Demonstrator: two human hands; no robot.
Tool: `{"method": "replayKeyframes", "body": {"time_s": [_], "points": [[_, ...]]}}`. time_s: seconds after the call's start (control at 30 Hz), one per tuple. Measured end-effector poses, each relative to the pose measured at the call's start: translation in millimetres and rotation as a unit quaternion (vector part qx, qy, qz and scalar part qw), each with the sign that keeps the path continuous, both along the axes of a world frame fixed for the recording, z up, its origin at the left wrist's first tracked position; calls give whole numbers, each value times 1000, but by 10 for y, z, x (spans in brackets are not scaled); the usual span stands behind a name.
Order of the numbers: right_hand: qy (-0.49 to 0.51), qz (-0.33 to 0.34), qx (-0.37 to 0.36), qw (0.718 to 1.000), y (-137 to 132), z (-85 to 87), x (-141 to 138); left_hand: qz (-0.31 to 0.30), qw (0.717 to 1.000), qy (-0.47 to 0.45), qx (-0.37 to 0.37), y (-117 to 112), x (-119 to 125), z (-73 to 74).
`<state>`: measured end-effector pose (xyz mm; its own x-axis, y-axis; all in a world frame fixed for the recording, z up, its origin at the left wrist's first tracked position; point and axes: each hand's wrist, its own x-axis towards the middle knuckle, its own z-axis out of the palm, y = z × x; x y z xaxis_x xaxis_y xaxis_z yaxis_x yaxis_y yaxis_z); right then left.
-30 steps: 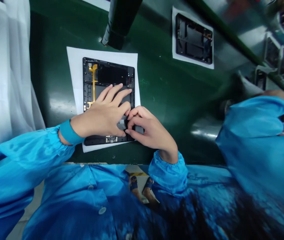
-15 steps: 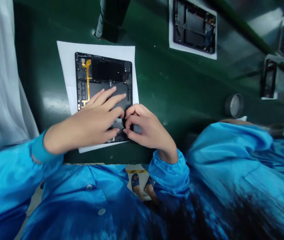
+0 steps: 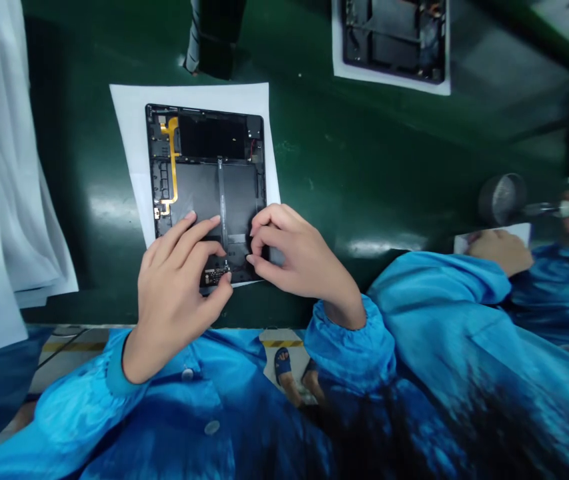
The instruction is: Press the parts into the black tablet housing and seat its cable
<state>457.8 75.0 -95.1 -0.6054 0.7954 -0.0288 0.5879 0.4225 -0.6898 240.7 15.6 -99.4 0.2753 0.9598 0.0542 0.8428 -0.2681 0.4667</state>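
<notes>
**Head view.** Left hand (image 3: 177, 287) and right hand (image 3: 304, 260) on the open black rectangular tablet chassis (image 3: 207, 180), which lies on a white paper sheet (image 3: 131, 127) on the dark green tabletop (image 3: 364, 180).

The left fingers (image 3: 189, 230) are loosely spread and nearly straight. Their tips rest flat on the dark inner panel at the near end of the chassis, and nothing is enclosed between them. The left thumb lies along the near edge, just beside a small green circuit board (image 3: 215, 273).

The right fingers (image 3: 264, 220) are curled close together, with their tips touching the near right edge of the chassis, directly opposite the left fingertips. The thumb sits below them at the corner. Whether they pinch the edge or only press on it cannot be told.

Beyond the left fingertips a yellow flex ribbon (image 3: 171, 157) runs along the far left side of the chassis.

Well beyond the right fingers lies a second open black chassis on paper (image 3: 394, 40). To the right a co-worker's hand (image 3: 494, 250) in a blue sleeve rests near a round grey object (image 3: 503, 197).
</notes>
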Motion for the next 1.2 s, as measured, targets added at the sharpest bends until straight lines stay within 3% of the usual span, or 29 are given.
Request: {"method": "replayKeyframes", "body": {"time_s": [0.83, 1.0, 1.2], "points": [[-6, -8, -1, 1000, -17, 15, 12, 30, 999, -8, 22, -23, 113, 39], [-6, -11, -1, 1000, -17, 13, 12, 8, 1000, -5, -28, 62, 82, 94], [-8, -11, 2, 1000, -20, 6, 18, -39, 997, -49, -50, 196, 7, 52]]}}
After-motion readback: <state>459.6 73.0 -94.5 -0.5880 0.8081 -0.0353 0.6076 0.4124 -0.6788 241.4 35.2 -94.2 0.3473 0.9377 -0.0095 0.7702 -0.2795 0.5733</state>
